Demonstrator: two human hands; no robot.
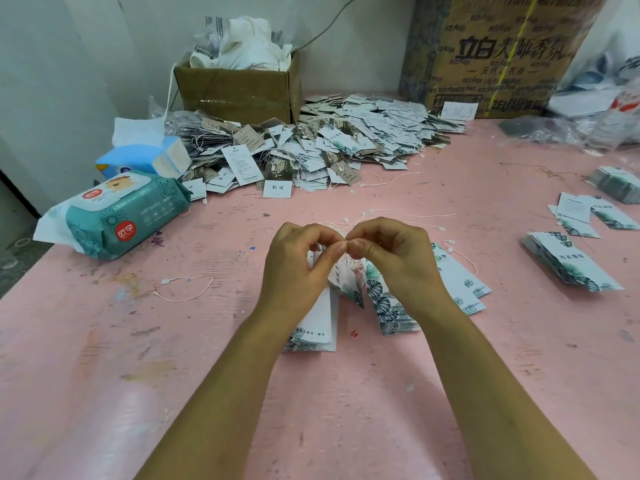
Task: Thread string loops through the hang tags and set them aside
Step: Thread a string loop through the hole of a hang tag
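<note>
String loop (347, 242) is pinched between your left hand (301, 261) and right hand (391, 254) above the hang tags (381, 299) at mid table (194, 341), so keep both pinches tight and feed its end straight through.

Packing workshop — heaped hang tags (311, 147)

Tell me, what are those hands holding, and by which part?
The left hand and the right hand each pinch a thin white string at their fingertips, where they meet. A leaf-print hang tag sits below; whether fingers grip it is hidden.
</note>
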